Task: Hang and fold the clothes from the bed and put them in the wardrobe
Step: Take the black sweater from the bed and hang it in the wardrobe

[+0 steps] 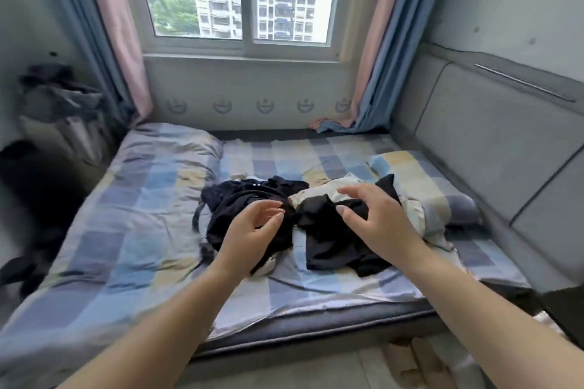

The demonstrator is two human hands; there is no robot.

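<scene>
A heap of clothes lies in the middle of the checked bed (126,230). A crumpled dark navy garment (240,199) makes up its left part, a black garment (328,243) the right, and a pale cream piece (319,194) lies under and behind the black one. My left hand (252,230) hovers over the navy garment with fingers relaxed and holds nothing. My right hand (373,218) is spread just above the black garment, fingers straight, gripping nothing. No wardrobe or hanger is in view.
A checked pillow (420,180) lies at the right by the padded grey headboard (489,142). A window (243,0) with pink and blue curtains is behind the bed. Dark clothes hang over a rack (60,98) at the left. Slippers (417,363) sit on the floor below.
</scene>
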